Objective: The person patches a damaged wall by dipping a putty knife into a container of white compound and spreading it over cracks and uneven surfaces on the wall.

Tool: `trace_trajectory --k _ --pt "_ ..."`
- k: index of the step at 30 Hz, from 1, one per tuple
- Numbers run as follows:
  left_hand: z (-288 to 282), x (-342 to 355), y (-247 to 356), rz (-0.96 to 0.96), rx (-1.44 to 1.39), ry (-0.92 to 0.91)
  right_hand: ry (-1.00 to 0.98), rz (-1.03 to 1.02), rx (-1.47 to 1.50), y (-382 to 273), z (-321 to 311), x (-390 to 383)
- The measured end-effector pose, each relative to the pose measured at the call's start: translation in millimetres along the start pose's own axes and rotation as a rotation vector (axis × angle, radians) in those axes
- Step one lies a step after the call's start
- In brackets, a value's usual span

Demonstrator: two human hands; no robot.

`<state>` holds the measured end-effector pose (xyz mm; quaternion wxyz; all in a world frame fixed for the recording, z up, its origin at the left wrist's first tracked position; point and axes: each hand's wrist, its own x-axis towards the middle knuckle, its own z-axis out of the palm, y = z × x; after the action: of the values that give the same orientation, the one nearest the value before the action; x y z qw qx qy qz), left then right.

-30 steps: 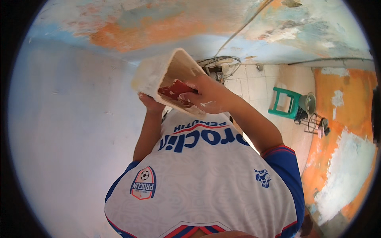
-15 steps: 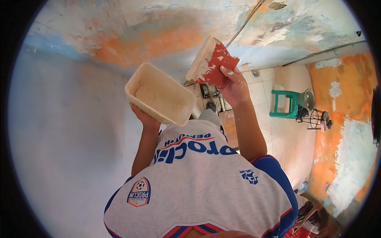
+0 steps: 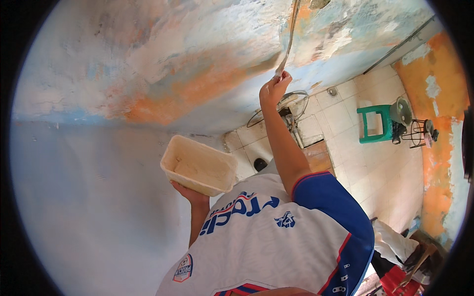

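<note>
My left hand (image 3: 191, 196) grips a cream rectangular plastic tub (image 3: 200, 185) from below, near its lower left side. The tub is tilted and smeared inside with pale filler. My right arm reaches up to the patchy wall, and the closed right hand (image 3: 274, 90) pinches a putty spreader (image 3: 281, 66). Only a thin, pale, edge-on strip of the spreader shows; its red face is turned out of sight. Its far end is at or very near the wall, beside a cable (image 3: 292, 34); whether it touches I cannot tell.
A smooth bluish wall (image 3: 89, 197) stands on my left, meeting the patchy orange and white wall (image 3: 182, 98) ahead. On the tiled floor to the right are a green plastic stool (image 3: 374, 124) and a black metal stand (image 3: 418, 133). Cables and tools lie near the wall's foot.
My right hand has moved away from the tub, up to the wall, turning the spreader from face-on to edge-on. The tub sits slightly lower in view. My body and the view have turned.
</note>
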<state>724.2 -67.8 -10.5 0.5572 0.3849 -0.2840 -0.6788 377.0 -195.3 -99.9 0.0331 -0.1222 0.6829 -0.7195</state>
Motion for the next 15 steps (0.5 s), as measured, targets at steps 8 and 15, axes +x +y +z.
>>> trace_trajectory --k 8,15 --pt "-43 -12 -5 0.017 -0.07 0.068 -0.033 -0.241 -0.212 29 103 -64" --pt "-39 -30 -6 0.0 -0.029 0.102 -0.236 -0.172 0.032 62 33 -94"
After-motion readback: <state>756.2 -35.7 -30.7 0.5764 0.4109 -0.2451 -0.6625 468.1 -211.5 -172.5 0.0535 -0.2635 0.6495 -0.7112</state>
